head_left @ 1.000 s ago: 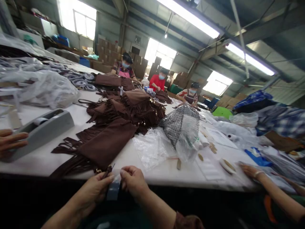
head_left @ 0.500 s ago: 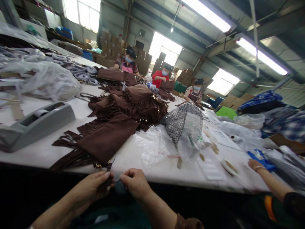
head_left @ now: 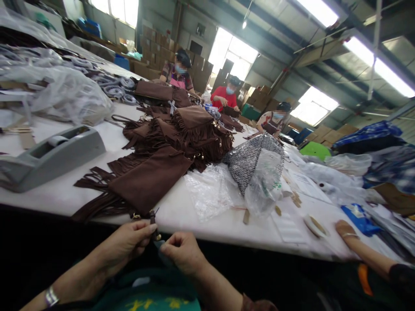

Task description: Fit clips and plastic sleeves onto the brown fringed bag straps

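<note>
At the table's front edge lies a brown fringed bag, its fringe spread to the left. My left hand is closed on a short brown strap with gold-coloured metal at its lower end, just below the bag. Close to its right, my right hand pinches a small thin blue-grey piece, which reaches to the strap's end. Whether the piece touches the metal I cannot tell. Behind the bag is a heap of similar brown fringed bags.
A grey tape dispenser stands at the left. Clear plastic bags and a black-and-white woven item lie right of the heap. Another person's hand rests by a blue packet. Several people work across the table.
The strap's gold-coloured end now shows between my hands, and less of the blue-grey piece is visible. The other person's hand has moved off the blue packet. The view has shifted slightly.
</note>
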{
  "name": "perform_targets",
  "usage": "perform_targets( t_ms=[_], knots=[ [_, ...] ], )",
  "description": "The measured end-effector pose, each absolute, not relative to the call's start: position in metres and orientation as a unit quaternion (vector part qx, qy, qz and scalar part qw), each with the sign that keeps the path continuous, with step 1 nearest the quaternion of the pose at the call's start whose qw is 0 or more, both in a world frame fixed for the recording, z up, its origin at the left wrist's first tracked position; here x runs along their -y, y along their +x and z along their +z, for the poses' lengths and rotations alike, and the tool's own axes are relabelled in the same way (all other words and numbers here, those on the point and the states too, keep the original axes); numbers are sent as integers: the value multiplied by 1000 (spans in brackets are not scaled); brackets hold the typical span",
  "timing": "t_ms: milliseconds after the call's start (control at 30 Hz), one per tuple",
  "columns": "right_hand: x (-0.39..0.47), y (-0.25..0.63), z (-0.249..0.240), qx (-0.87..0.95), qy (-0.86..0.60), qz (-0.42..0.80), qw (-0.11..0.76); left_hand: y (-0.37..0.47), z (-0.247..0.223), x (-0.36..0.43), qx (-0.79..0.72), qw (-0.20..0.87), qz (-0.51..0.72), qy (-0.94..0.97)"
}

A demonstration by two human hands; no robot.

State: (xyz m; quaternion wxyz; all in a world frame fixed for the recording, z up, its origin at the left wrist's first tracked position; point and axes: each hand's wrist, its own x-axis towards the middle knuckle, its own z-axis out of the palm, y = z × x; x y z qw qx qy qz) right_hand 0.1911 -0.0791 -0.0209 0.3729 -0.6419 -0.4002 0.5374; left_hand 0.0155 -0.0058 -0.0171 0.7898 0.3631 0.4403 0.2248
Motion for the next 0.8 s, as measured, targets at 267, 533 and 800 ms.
perform_targets(
  t_ms=[267,533,800],
  knots=[
    [82,191,-19,532,-574,434,446,21,-13,15,-500,732,229,401],
    [75,178,-25,640,-537,386,391,18,-22,16,-442,802,227,331],
    [76,192,-37,597,-538,412,430,19,-23,16,-431,817,221,313]
  ],
)
